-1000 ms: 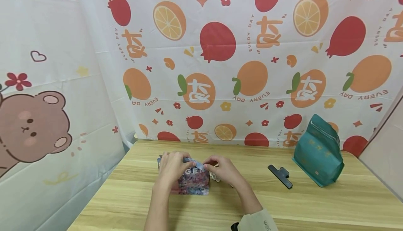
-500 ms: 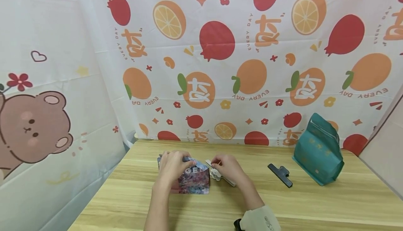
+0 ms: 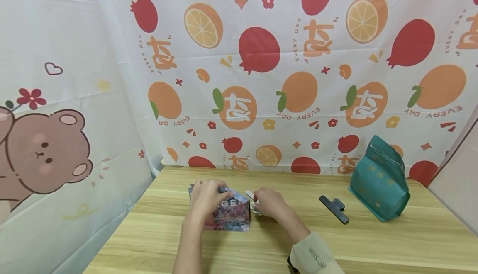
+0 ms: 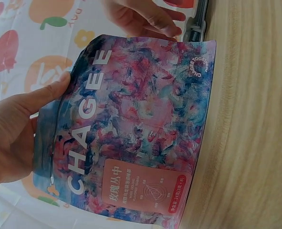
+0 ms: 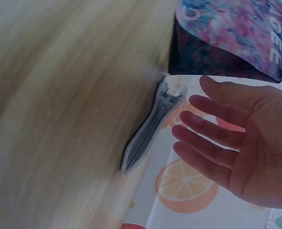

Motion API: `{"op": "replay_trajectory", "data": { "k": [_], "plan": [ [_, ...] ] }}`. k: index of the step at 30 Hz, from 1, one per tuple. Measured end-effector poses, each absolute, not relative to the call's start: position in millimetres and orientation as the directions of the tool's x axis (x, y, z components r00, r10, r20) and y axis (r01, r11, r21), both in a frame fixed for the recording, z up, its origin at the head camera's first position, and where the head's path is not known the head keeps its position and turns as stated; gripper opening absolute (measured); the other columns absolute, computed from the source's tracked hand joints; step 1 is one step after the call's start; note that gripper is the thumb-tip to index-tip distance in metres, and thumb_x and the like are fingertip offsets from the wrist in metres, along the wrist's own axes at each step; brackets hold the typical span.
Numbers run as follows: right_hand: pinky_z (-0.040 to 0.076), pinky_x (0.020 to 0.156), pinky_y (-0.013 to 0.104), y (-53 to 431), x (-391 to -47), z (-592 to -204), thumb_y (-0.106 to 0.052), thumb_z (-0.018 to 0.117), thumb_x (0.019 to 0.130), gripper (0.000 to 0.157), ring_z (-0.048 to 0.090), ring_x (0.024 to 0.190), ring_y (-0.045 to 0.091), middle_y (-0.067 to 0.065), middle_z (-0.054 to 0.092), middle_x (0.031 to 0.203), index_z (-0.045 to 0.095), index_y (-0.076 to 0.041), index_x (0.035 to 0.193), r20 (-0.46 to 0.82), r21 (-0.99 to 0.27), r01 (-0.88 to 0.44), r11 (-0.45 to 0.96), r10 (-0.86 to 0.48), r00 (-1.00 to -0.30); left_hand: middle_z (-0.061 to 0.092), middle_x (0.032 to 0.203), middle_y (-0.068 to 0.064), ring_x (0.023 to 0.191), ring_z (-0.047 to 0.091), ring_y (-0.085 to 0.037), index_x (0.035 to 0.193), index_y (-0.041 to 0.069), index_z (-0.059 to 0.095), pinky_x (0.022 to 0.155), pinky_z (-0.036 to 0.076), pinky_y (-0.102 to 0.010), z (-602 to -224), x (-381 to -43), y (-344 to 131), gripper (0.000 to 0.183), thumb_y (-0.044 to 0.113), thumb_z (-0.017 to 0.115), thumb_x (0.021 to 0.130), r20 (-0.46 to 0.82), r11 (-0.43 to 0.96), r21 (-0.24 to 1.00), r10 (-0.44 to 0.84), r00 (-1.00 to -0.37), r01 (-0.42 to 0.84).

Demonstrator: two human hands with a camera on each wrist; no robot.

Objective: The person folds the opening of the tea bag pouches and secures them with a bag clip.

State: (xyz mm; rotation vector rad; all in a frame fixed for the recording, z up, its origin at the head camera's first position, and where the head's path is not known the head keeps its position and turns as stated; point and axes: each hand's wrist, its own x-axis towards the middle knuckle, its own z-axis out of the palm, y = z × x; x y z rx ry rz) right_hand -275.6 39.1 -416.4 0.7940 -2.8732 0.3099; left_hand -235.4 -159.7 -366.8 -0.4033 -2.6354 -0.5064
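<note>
A blue-and-pink tea pouch (image 3: pixel 231 219) marked CHAGEE stands on the table. My left hand (image 3: pixel 206 198) pinches its folded-down top; in the left wrist view the thumb lies along the fold, with the other fingers mostly behind the pouch (image 4: pixel 145 109). Just right of the pouch a pale bag clip (image 3: pixel 249 194) lies on the table, partly covered by my right hand (image 3: pixel 271 204) in the head view. From the right wrist, that hand (image 5: pixel 255 143) appears with fingers extended and slightly bent, beside the clip (image 5: pixel 148 129), nothing between them.
A black bag clip (image 3: pixel 334 209) lies farther right on the wooden table (image 3: pixel 246 253). Beyond it stands a teal pouch (image 3: pixel 380 180), its top folded. A fruit-print cloth (image 3: pixel 284 133) hangs behind the table, and a bear-print cloth (image 3: pixel 108 207) hangs at the left.
My right hand has let go of the pouch's top right corner and moved right and down over the pale clip. The left hand keeps its hold on the fold.
</note>
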Motion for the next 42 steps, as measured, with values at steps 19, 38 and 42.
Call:
{"op": "replay_trajectory", "data": {
  "k": [19, 38, 42],
  "plan": [
    [0.043, 0.059, 0.029, 44.1, -283.7, -428.3, -0.003, 0.066, 0.077, 0.013, 0.049, 0.063, 0.011, -0.003, 0.053, 0.073, 0.063, -0.008, 0.089, 0.213, -0.220, -0.572, 0.790, -0.534, -0.818, 0.064, 0.071, 0.010, 0.074, 0.058, -0.016, 0.075, 0.021, 0.070, 0.077, 0.034, -0.042, -366.7, -233.7, -159.6, 0.014, 0.033, 0.076, 0.074, 0.449, 0.892, 0.282, 0.202, -0.870, 0.353],
    [0.044, 0.066, 0.033, 56.1, -296.9, -420.1, 0.008, 0.059, 0.079, 0.032, 0.053, 0.074, 0.016, 0.006, 0.061, 0.086, 0.065, -0.010, 0.104, 0.182, -0.324, -0.517, 0.792, -0.484, -0.856, 0.064, 0.070, 0.010, 0.073, 0.058, -0.015, 0.074, 0.020, 0.070, 0.074, 0.033, -0.038, -366.8, -234.2, -160.5, 0.013, 0.032, 0.076, 0.073, 0.458, 0.888, 0.287, 0.203, -0.866, 0.360],
    [0.045, 0.070, 0.036, 57.6, -301.4, -426.3, 0.000, 0.056, 0.086, 0.019, 0.057, 0.081, 0.020, 0.007, 0.063, 0.090, 0.066, -0.007, 0.100, 0.221, -0.331, -0.522, 0.787, -0.473, -0.853, 0.063, 0.069, 0.010, 0.072, 0.058, -0.015, 0.074, 0.021, 0.070, 0.075, 0.033, -0.039, -366.9, -234.6, -161.0, 0.013, 0.032, 0.076, 0.074, 0.453, 0.888, 0.290, 0.202, -0.869, 0.358]
  ]
}}
